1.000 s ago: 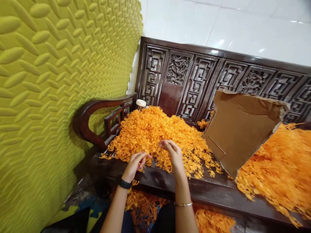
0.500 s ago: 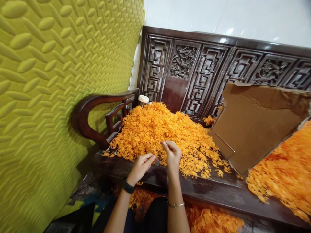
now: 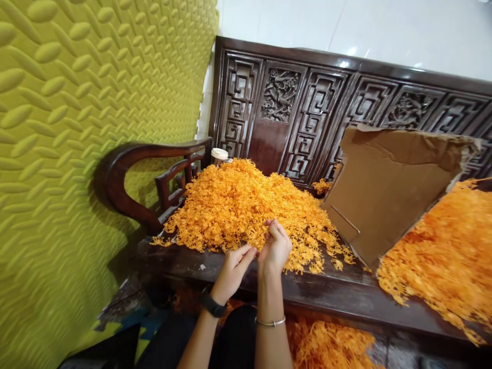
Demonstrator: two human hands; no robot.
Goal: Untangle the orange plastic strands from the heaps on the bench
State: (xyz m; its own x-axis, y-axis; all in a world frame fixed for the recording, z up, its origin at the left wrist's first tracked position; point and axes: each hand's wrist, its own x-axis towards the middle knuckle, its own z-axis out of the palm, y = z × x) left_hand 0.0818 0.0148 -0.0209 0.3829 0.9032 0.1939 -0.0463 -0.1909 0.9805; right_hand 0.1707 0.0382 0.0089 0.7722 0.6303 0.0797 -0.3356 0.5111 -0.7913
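A heap of small orange flower-like pieces [image 3: 246,205] lies on the dark wooden bench seat [image 3: 330,297]. My left hand [image 3: 232,269], with a black wristband, and my right hand [image 3: 274,248], with a thin bracelet, meet at the heap's near edge. The fingers of both hands are pinched together around a small orange piece between them. What exactly each hand grips is too small to make out.
A torn cardboard sheet [image 3: 384,189] leans upright on the seat, dividing the heap from a second orange pile [image 3: 442,256] on the right. A small capped jar [image 3: 219,155] stands behind the heap by the armrest [image 3: 126,169]. A yellow-green padded wall [image 3: 77,128] stands at left. More orange pieces [image 3: 330,348] lie below the bench.
My hands have drawn closer together, and the view has shifted a little. The right hand has curled from reaching into the heap to a pinch beside the left hand.
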